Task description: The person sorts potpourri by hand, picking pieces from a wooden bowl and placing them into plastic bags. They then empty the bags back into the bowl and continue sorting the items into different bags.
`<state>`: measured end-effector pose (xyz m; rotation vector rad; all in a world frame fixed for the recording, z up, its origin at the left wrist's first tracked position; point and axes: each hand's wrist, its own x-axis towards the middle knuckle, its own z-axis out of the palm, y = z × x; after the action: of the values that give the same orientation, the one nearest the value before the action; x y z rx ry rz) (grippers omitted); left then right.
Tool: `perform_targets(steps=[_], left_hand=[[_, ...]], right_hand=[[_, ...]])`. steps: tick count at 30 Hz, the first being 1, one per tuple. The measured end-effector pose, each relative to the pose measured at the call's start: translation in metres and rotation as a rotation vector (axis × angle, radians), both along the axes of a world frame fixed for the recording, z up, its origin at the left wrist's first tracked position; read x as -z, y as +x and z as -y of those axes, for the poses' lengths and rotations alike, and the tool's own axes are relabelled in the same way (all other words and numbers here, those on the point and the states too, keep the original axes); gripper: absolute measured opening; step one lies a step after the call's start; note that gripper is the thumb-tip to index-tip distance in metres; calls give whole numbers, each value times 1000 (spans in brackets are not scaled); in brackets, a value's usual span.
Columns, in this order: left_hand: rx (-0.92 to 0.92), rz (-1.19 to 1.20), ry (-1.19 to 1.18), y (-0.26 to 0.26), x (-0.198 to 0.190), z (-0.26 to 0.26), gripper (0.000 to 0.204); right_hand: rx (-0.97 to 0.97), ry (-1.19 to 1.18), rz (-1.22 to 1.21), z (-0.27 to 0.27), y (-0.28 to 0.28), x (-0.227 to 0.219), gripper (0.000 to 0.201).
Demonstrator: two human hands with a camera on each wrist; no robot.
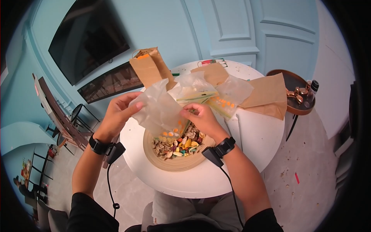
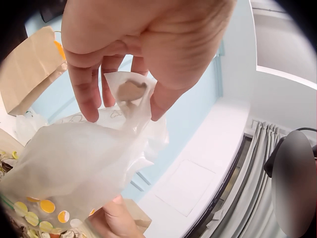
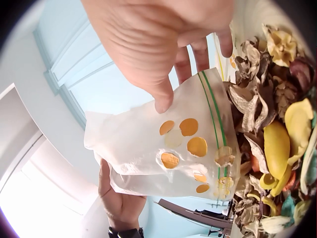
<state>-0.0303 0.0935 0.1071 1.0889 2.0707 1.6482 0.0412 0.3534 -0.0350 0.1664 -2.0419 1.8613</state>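
Note:
A translucent bag with orange dots (image 1: pixel 156 104) hangs tilted over a round bowl (image 1: pixel 154 161) of dried petals and pods (image 1: pixel 181 146). My left hand (image 1: pixel 119 113) grips its upper end; in the left wrist view a bag corner (image 2: pixel 130 91) stands up between that hand's (image 2: pixel 143 39) thumb and fingers. My right hand (image 1: pixel 204 120) pinches the side near the green zip strip. In the right wrist view the right thumb (image 3: pixel 162 96) lies on the bag's face (image 3: pixel 143 148), with the fingers behind it. The zip end touches the dried pieces (image 3: pixel 252 104); whether it is open I cannot tell.
Beyond the bowl on the round white table (image 1: pixel 185 190) lie two more translucent bags (image 1: pixel 193 83) (image 1: pixel 235 91) and flat brown paper (image 1: pixel 266 94). A brown paper bag (image 1: pixel 148 69) stands at the back left. A side table (image 1: pixel 278 73) with a bottle (image 1: pixel 313 91) is at the right.

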Motion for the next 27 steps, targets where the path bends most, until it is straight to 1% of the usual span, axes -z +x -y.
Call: perform_targets(steps=[2,5,8,11,14,17,21,27], left_hand=[[12,41,85,4,2,1,34],[8,135,215,-1,13,7,30],[-43,169,214,-17,29,18,28],[-72,84,244,-16,33,19,22],[-120,45,311,-18,31,23,19],[-189,-62,346,-17,24,26,18],[-284,-333,300,-18,17,32,21],[-326,-282,352,-1,18,17,22]], right_hand=[[33,-99,-84,2,-10,12,28],[14,-179,-131,1,-14,16,25],[-2,-211,-154,0,-17,18,24],[3,-188,-147,-1,-15,18,23],[13,-233,-175,0,-15,18,22],[2,-323,-162,-1,-12,13,19],[-26,-398,-185,-2,-5,6,17],[-37,-452,-213,-1,-4,3,15]])
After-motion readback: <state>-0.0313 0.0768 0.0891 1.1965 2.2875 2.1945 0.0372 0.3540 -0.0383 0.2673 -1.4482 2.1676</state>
